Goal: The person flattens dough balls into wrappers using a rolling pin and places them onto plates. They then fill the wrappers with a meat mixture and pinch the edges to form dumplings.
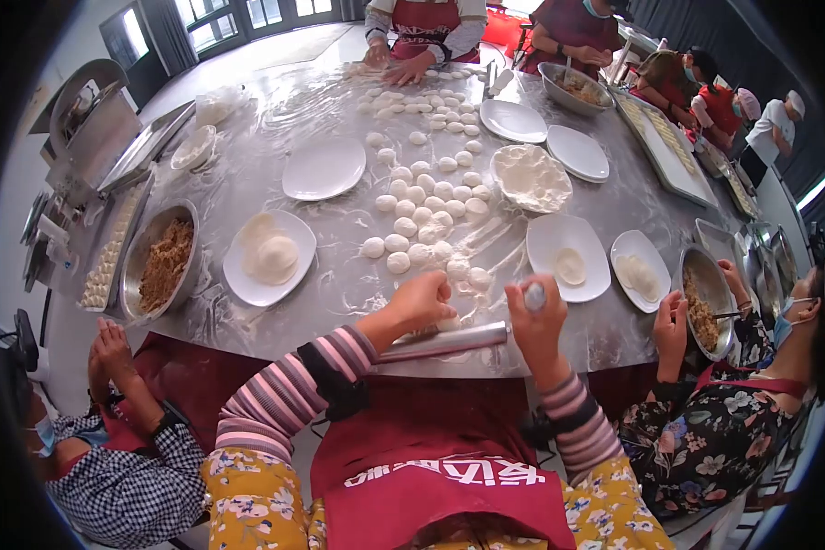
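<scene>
Along the near rim of the worktop (257,174), both hands at work. Left hand (420,302) curled, knuckles up, over a pale bit of dough (447,324); firm hold or light touch, hard to tell at this angle. Right hand (535,316) clenched round a grey, round-ended rod (534,295), tip upward. Just below and between, a shiny metal cylinder (449,344), slightly tilted along the edge.

Dough balls (422,213): white, smooth, slightly flattened, loosely clustered ahead of the hands, with more beyond toward the far side. To the left, thin, soft-edged discs (271,257) overlapping on a white plate (302,240); to the right, a single disc (570,267) on a squarish plate (543,240). Loose powdery flour heaped in a round bowl (497,176). Brown, crumbly filling (167,261) in a steel bowl (191,275) at far left; similar contents in another metal bowl (693,275) at right.

Worktop grey, sheeny, smeared and dusted with flour. Shaped pieces in rows on a long tray (665,151) at upper right. Across the top, a person in a red apron (423,27), hands down among dough; masked neighbours on both sides. Windows (213,26) and dark curtains behind.

Near edge bowed, close below the cylinder. Roomiest stretch of floured metal between the left plate and the dough balls; narrower passage between the dough balls and the squarish plate. Neighbours' hands well apart, at either side.
</scene>
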A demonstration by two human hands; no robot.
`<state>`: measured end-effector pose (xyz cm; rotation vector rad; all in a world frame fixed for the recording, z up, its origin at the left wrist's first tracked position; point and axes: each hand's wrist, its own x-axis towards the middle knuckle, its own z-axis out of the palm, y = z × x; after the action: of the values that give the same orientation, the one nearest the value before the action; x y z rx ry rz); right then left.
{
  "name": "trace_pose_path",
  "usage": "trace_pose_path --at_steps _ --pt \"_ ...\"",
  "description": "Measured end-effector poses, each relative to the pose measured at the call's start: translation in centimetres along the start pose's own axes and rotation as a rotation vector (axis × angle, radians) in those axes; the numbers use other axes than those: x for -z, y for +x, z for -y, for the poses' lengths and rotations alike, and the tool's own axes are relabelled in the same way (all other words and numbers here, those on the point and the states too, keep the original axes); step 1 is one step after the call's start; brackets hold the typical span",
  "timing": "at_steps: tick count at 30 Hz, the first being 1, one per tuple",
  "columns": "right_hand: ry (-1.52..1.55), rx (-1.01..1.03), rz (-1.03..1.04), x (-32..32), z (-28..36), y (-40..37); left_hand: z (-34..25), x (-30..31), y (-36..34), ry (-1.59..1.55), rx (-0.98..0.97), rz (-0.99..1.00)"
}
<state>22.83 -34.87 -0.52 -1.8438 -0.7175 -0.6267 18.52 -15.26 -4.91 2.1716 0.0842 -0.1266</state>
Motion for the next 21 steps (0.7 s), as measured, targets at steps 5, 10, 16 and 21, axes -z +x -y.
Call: trace_pose_path --at_steps 5,10,16,21 --pt "-0.036 -0.119 -0.001 -1.2 -2.0 -1.0 -1.0 1.0 -0.7 0.148 0.012 0.115" --pt "-0.082 -0.121 -0.041 -1.2 -2.8 -1.8 -1.7 -0.1 -1.8 0.040 0.042 0.142" --pt "-0.173 -0.057 -0.017 -0.1 -2.6 -3.0 0.4 0.4 -0.6 0.087 -0.046 0.098" --pt "-0.121 -0.090 -0.026 -2.3 -3.8 -1.2 -1.5 -0.8 -0.5 0.173 -0.084 0.042"
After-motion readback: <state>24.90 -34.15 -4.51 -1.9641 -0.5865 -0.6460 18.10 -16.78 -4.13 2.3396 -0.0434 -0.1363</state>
